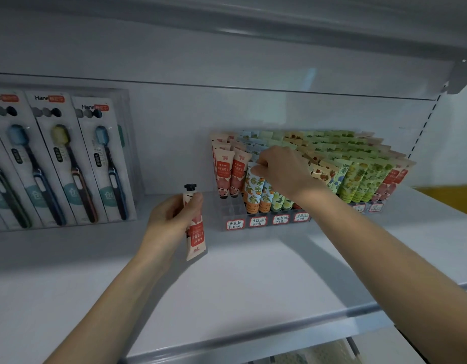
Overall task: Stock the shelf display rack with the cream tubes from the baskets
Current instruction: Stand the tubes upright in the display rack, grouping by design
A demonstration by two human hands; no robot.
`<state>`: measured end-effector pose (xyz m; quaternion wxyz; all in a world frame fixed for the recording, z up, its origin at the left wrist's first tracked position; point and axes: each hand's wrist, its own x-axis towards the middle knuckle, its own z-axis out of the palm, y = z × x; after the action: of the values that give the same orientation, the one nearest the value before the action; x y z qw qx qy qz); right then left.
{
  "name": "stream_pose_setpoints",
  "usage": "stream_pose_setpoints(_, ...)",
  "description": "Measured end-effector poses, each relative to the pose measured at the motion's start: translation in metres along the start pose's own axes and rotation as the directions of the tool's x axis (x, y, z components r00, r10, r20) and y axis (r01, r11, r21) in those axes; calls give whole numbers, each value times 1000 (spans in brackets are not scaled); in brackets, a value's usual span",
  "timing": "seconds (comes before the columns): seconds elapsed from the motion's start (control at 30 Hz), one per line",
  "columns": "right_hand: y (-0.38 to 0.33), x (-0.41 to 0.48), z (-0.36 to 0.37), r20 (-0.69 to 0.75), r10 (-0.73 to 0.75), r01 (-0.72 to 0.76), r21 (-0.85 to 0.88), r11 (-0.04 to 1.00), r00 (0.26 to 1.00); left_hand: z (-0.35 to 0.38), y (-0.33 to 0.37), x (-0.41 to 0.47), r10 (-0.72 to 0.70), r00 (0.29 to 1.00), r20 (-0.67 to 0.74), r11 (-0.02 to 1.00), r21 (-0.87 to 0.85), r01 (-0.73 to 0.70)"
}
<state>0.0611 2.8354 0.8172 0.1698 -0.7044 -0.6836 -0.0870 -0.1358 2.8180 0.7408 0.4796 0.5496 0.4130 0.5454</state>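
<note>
A clear display rack [256, 224] stands on the white shelf, filled with rows of cream tubes in red, orange, green and blue prints. My left hand [172, 215] grips a red-and-cream tube [195, 232] with its black cap up, left of the rack and just above the shelf. My right hand [281, 170] reaches over the rack's front rows. Its fingers pinch the top of an orange-print tube [253, 190] standing in the second column. The leftmost column's front slots [228, 208] look empty. No baskets are in view.
Toothbrush packs [56, 158] stand in a clear holder at the left of the shelf [253, 279]. An upper shelf [253, 30] hangs close overhead with a bracket at the right. Handwritten price labels [269, 221] line the rack's front. The shelf's front edge runs below my forearms.
</note>
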Motion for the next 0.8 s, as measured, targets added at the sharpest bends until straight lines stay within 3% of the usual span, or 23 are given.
stream_pose_setpoints(0.37,0,-5,-6,-161,-53,81,172,982,986,-1,3,0,31,1000,3,999,-23,-30)
stream_pose_setpoints(0.53,-6,-16,-8,-269,-44,170,464,869,962,-2,15,1,-8,1000,9,983,-181,10)
stream_pose_setpoints(0.6,-11,-22,-5,-178,-20,108,500,859,984,-1,18,2,-13,1000,14,960,-281,17)
stream_pose_setpoints(0.67,-14,-30,-3,15,-2,-6,569,823,1000,2,21,0,1,1000,22,947,-321,6)
stream_pose_setpoints(0.73,-14,-35,-1,201,-27,-129,720,682,979,4,24,-2,26,999,42,924,-383,-8)
stream_pose_setpoints(0.8,-14,-37,-1,251,-44,-188,818,544,967,6,27,-5,63,997,52,900,-434,-34)
